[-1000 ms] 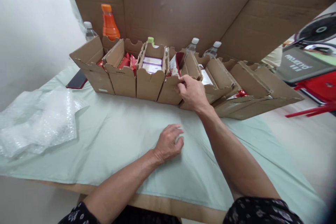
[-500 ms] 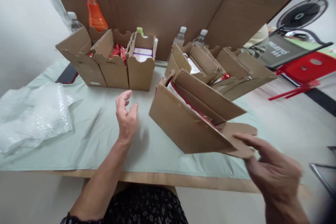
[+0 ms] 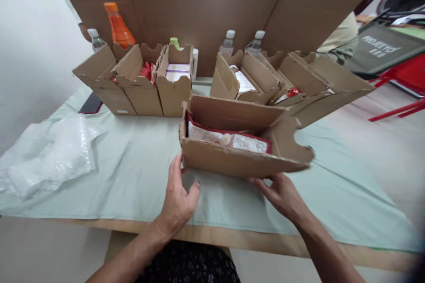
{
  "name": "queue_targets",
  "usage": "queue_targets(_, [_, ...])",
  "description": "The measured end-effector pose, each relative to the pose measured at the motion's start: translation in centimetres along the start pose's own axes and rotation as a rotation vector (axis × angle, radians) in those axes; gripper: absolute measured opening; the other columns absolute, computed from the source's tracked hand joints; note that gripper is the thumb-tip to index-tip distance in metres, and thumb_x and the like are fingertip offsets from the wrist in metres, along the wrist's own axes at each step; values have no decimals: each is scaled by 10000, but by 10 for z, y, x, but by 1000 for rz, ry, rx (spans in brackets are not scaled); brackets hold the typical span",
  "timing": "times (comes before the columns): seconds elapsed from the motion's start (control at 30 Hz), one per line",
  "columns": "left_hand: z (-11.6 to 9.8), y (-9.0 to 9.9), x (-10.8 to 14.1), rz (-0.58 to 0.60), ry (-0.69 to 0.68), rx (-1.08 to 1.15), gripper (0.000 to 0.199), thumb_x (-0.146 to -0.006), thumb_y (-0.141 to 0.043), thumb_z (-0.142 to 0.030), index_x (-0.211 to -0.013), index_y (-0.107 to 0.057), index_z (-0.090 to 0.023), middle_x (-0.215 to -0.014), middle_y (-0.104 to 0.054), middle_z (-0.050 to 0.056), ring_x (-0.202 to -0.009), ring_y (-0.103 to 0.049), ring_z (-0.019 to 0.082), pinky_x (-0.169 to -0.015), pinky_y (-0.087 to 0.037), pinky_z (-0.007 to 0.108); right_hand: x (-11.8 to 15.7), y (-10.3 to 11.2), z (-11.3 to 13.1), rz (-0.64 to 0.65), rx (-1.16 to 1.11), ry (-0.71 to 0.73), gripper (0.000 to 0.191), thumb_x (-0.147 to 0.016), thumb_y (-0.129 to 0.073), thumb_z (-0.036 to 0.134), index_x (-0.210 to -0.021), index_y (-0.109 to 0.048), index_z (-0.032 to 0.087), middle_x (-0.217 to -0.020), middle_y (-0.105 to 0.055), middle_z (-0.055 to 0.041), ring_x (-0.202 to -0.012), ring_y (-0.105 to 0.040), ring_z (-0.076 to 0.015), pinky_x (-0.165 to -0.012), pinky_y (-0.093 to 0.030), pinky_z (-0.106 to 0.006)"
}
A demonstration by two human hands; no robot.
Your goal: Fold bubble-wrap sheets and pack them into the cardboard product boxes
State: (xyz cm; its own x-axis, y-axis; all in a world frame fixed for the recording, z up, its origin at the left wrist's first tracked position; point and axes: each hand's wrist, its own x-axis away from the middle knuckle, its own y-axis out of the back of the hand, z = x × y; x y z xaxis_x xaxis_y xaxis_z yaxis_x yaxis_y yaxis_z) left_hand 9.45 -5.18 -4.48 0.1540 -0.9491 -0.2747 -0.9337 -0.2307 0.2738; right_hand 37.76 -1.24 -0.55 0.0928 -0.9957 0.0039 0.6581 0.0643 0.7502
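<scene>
An open-topped cardboard box (image 3: 226, 159), tilted so its inside shows, is in front of me over the cloth-covered table. A red-edged packet (image 3: 229, 139) with a white printed face lies inside it. My right hand (image 3: 280, 192) grips the box's lower edge from beneath, its fingertips partly hidden under the cardboard. At the box's left end is my left hand (image 3: 179, 194), thumb spread away from the fingers. Its fingertips reach the box's lower left corner; whether they press on it I cannot tell.
Cardboard bins (image 3: 142, 95) holding red packets and a white-purple box stand at back left, more bins (image 3: 259, 79) at back right. Behind are an orange bottle (image 3: 119, 28) and clear bottles (image 3: 227, 43). Bubble wrap (image 3: 56, 154) and a dark flat object (image 3: 90, 103) lie left.
The box has turned so its long side faces me and its packet shows. My right hand has shifted from its right-end flap to underneath. My left hand has moved right, to the box's left end.
</scene>
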Motion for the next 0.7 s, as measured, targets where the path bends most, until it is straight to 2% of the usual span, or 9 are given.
queue_targets(0.1, [6, 5, -26, -48, 27, 28, 800, -893, -602, -199, -1628, -290, -252, -1634, -405, 172, -1502, -461, 325, -1207, -473, 537, -46, -12, 14, -52, -109, 53, 351, -831, -647, 541, -902, -674, 198, -880, -767, -101, -727, -710, -234, -665, -577, -346])
queue_targets(0.17, [12, 7, -44, -110, 26, 39, 830, -880, -618, -199, -1635, -275, -248, -1682, -340, 173, -1569, -378, 324, -1261, -408, 533, -64, -26, 17, -111, -126, 70, 377, -826, -645, 527, -1006, -661, 196, -932, -764, -89, -726, -701, -223, -673, -576, -355])
queue_targets(0.23, [20, 10, -56, -206, 23, 44, 836, -866, -638, -197, -1625, -290, -245, -1705, -301, 172, -1611, -308, 318, -1295, -355, 523, -69, -42, 14, -155, -85, 82, 368, -843, -621, 490, -1054, -656, 191, -957, -760, -96, -762, -702, -237, -718, -585, -389])
queue_targets(0.27, [23, 13, -59, -256, 39, 38, 814, -863, -648, -198, -1607, -322, -248, -1696, -317, 169, -1607, -319, 314, -1296, -350, 517, -68, -50, 11, -182, -52, 96, 357, -847, -611, 468, -1062, -660, 188, -989, -761, -113, -816, -710, -257, -764, -592, -419])
queue_targets(0.33, [28, 18, -62, -312, 116, 17, 703, -873, -655, -213, -1538, -430, -251, -1610, -442, 158, -1522, -452, 304, -1250, -411, 510, -62, -60, 1, -247, 15, 144, 342, -852, -596, 433, -1074, -676, 186, -1102, -756, -154, -971, -714, -302, -872, -588, -482])
queue_targets(0.43, [31, 25, -61, -226, 218, -13, 429, -898, -620, -231, -1326, -623, -220, -1325, -664, 130, -1242, -660, 274, -1107, -531, 490, -55, -60, -11, -269, 74, 200, 335, -879, -606, 487, -1027, -706, 204, -1139, -749, -154, -1030, -703, -315, -921, -575, -501])
queue_targets(0.53, [28, 24, -59, -81, 117, -110, 318, -817, -607, -192, -1118, -709, -199, -1156, -718, 122, -1135, -689, 291, -1062, -548, 513, -57, -50, -15, -212, 51, 176, 353, -890, -618, 593, -946, -699, 254, -978, -747, -110, -928, -710, -309, -840, -575, -477])
queue_targets(0.6, [28, 20, -60, -24, 50, -214, 403, -761, -617, -183, -1152, -713, -191, -1210, -714, 142, -1183, -670, 326, -1096, -522, 557, -65, -48, -17, -198, 49, 139, 322, -895, -603, 628, -909, -682, 316, -946, -741, -116, -906, -704, -330, -785, -555, -491])
queue_targets(0.7, [30, 16, -62, 21, 38, -301, 531, -750, -630, -198, -1277, -685, -171, -1371, -666, 177, -1315, -612, 356, -1153, -484, 573, -82, -57, -22, -196, 99, 171, 322, -898, -540, 684, -846, -643, 384, -971, -737, -176, -954, -678, -393, -778, -509, -565])
